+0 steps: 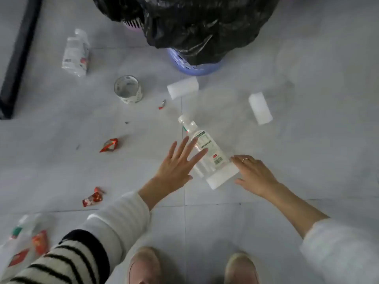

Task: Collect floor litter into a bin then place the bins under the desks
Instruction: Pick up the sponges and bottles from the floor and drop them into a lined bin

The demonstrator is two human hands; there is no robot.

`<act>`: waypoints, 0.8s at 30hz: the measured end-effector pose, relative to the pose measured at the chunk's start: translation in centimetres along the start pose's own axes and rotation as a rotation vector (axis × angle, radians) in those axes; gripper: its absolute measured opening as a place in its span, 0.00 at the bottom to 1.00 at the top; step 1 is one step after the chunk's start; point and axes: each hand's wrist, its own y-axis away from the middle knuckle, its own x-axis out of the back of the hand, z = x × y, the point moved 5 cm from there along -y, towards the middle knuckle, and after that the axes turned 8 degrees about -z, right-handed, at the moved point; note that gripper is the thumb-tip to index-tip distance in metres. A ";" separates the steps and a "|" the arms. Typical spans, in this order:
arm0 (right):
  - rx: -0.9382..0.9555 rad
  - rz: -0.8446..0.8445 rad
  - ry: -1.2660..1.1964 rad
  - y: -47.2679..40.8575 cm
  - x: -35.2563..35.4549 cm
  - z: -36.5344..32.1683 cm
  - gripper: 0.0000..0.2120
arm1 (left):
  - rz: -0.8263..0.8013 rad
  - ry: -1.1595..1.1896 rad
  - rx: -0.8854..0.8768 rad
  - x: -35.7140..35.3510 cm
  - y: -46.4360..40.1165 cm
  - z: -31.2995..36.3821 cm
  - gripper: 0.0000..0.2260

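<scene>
Grey tile floor [225,232], two shoes [144,267] at the near edge. Left sleeve is striped, black on cream.

Left hand [176,167]: fingers straight and spread, nothing held, fingertips over the side of the clear plastic bottle [202,145]; can't tell if they touch it. Right hand [256,174]: fingers reach toward the white foam block [222,177], fingertips at its right edge, palm down; contact or hold not clear from this view. Ring on one finger.

Bottle lies on its side, cap pointing away, base end resting on or against the foam block. Both sit between the two grips, straddling a tile joint.

Near left: red wrapper [93,198] on the floor, a second red wrapper [109,145] farther out. Blurred bag with red and green print [24,244] at the lower left edge.

Mid floor: white roll [260,108] to the right, another white roll [182,88] ahead, small red scrap [162,104], open patterned cup [128,89] upright. Bare tile all along the right side.

Far: crumpled clear bottle [75,52] on the left, black bar [18,54] at the left edge. Purple bin [194,65] with black liner bag [194,23] straight ahead, a pink bin [133,27] just behind its left, mostly hidden by the bag.
</scene>
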 end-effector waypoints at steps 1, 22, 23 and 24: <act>0.002 0.007 -0.005 -0.8 -0.5 0.5 0.33 | 0.018 -0.041 -0.057 -0.5 -1.3 0.4 0.53; -0.179 0.593 -0.559 1.0 5.9 3.6 0.20 | -0.073 0.496 0.359 -0.4 -3.2 -7.1 0.36; -0.169 0.643 -0.653 0.8 7.4 3.1 0.21 | -0.006 0.605 0.386 1.1 -3.1 -7.6 0.36; -0.161 0.715 -0.722 0.7 9.2 2.6 0.22 | 0.073 0.697 0.402 2.7 -3.2 -8.2 0.36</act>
